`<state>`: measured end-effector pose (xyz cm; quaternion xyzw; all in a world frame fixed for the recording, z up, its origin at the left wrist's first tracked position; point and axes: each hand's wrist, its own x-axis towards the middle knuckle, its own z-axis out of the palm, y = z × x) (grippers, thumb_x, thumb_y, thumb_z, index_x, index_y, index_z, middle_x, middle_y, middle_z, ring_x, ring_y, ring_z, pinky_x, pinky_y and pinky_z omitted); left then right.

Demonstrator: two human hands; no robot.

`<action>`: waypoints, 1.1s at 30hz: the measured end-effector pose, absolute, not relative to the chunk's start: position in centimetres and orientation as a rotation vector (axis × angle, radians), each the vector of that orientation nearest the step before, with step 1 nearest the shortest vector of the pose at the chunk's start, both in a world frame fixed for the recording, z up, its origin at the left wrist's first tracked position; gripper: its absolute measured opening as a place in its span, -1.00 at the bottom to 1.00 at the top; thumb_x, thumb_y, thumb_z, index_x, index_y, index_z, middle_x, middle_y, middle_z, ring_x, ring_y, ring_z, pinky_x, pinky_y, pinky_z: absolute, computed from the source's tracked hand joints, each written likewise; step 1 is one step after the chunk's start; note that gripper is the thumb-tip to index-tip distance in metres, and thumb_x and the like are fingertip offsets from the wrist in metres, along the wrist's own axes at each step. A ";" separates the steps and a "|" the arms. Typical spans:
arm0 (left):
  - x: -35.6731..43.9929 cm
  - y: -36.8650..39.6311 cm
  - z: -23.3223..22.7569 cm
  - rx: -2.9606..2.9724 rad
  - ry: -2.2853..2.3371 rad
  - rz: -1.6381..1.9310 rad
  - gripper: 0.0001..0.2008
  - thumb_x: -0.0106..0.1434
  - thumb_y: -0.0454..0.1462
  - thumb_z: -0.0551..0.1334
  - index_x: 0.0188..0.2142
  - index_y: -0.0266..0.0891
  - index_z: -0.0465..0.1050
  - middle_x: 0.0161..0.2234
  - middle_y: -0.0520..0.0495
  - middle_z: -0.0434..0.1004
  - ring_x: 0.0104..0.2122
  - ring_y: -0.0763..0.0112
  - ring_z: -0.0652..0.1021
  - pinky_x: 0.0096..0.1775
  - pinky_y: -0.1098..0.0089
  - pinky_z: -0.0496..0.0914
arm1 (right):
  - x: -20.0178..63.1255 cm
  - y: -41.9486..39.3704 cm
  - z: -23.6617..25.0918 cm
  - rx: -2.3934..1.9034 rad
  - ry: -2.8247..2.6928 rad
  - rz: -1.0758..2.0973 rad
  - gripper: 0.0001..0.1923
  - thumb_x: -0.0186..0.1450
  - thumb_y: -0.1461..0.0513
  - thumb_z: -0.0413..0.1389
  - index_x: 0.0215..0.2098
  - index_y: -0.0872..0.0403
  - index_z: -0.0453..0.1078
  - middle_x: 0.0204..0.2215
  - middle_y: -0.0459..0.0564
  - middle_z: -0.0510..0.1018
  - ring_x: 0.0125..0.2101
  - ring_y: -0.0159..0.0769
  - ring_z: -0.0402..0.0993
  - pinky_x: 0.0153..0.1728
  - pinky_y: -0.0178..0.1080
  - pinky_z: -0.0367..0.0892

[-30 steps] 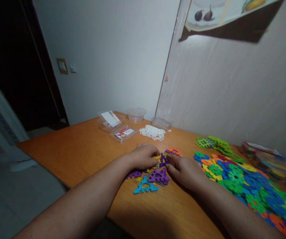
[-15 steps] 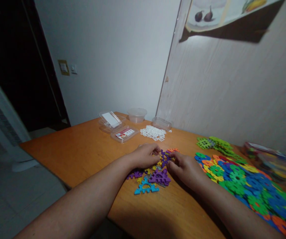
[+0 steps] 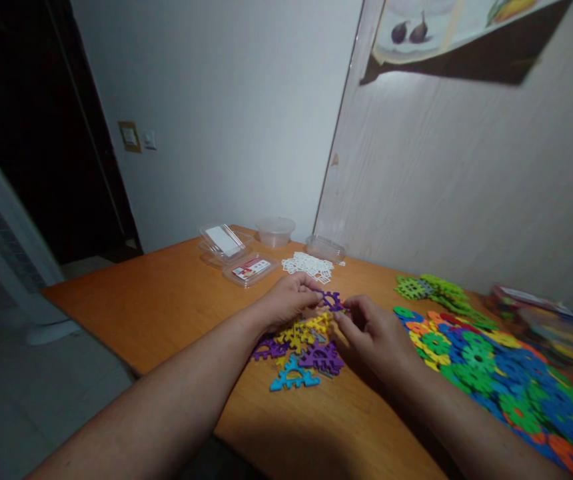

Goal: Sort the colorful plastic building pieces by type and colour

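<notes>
Two forearms reach in from the near edge of an orange table (image 3: 176,300). Closest to the camera lies a blue triangle piece (image 3: 292,379), w/ a purple piece (image 3: 319,358) just behind it and yellow pieces (image 3: 302,331) beyond that. Above this small heap, left hand (image 3: 286,303) and right hand (image 3: 374,333) meet, both pinching a small purple piece (image 3: 333,300) held just off the table, fingers closed on its opposite ends. Judging by the grip, slotting it to another piece would go best w/ notches lined up square and steady pressure from both sides, no twisting. To the right, a wide spread of blue, green, orange and yellow discs (image 3: 486,370) covers the table, w/ green pieces (image 3: 429,288) farther back. At the far end: white pieces (image 3: 309,266), clear boxes (image 3: 239,257) and a tub (image 3: 275,231) by the wall.
</notes>
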<state>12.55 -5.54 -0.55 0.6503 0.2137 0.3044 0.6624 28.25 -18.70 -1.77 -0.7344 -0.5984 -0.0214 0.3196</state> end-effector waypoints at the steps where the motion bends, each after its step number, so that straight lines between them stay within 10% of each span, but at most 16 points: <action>1: 12.6 -5.5 -0.5 1.437 0.476 0.690 -0.79 0.09 -0.34 0.35 -0.30 -0.29 0.37 -0.44 -0.02 0.55 -0.47 0.52 0.52 -0.36 0.49 0.34 | 28.1 -18.8 -1.7 -1.955 -1.577 -0.079 -0.72 0.33 -0.01 0.08 -0.20 0.00 0.43 -0.48 -0.10 0.57 -0.48 -0.26 0.47 -0.48 -0.27 0.15; 33: 12.8 -3.1 -2.7 1.952 0.617 0.774 -0.85 0.16 -0.25 0.24 -0.30 -0.29 0.46 -0.42 0.01 0.46 -0.40 0.46 0.45 -0.33 0.46 0.33 | 33.6 -18.3 -1.4 -2.331 -1.453 -0.102 -0.71 0.24 0.00 0.12 -0.36 0.00 0.55 -0.56 0.01 0.56 -0.53 -0.20 0.42 -0.54 -0.25 0.09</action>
